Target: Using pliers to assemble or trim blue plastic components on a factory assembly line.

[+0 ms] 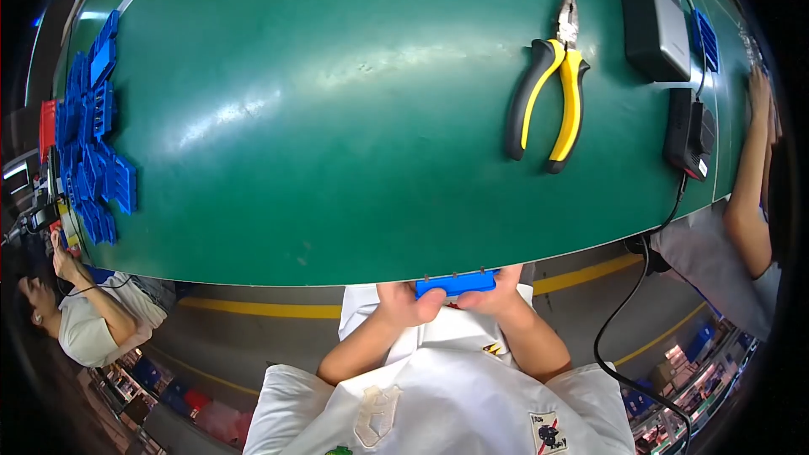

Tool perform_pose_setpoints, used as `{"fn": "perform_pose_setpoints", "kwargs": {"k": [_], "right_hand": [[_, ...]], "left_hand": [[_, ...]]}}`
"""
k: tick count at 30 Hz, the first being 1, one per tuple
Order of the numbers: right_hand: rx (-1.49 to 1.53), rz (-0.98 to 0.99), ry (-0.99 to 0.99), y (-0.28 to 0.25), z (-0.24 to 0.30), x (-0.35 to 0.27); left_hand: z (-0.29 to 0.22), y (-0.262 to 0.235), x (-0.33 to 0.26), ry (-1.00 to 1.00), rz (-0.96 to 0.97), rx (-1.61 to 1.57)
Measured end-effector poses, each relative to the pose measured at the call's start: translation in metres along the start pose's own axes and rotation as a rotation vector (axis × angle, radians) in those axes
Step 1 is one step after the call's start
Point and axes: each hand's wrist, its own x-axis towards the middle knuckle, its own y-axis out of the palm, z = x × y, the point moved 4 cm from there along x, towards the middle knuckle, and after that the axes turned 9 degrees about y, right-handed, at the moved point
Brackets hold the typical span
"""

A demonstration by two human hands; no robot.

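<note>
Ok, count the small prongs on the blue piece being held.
3 show on the blue piece: left prong, middle prong, right prong, along its upper edge. The left hand and right hand may hide others.

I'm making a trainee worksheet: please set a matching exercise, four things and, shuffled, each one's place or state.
1. blue rectangular plastic piece
2. yellow-and-black metal pliers
3. cluster of blue plastic parts
4. grey-and-black box

A. near the green tabletop's left side
B. right of the pliers
C. between left hand and right hand
D. handles spread

Pairs: 1-C; 2-D; 3-A; 4-B
</note>
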Motion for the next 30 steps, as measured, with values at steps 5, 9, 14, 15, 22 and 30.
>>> {"fn": "perform_pose_setpoints", "kwargs": {"k": [5,9,14,15,22,30], "right_hand": [[0.074,-0.006,-0.021,0.003,0.0,0.002],[0.023,-0.004,-0.054,0.002,-0.003,-0.003],[0.037,-0.007,-0.06,0.003,-0.004,-0.002],[0.028,-0.024,-0.062,0.003,-0.004,-0.003],[0.044,-0.035,-0.058,0.004,-0.003,0.0],[0.051,-0.017,-0.029,0.005,0.005,0.008]], "left_hand": [[0.002,0.001,-0.003,0.061,-0.04,0.091],[-0.001,0.003,0.0,0.086,-0.062,0.078],[-0.001,0.001,-0.002,0.049,-0.069,0.065],[0.0,0.001,-0.003,0.073,-0.014,0.083],[-0.001,0.005,-0.002,0.006,-0.086,0.063],[-0.004,0.008,0.0,0.003,-0.099,0.099]]}}
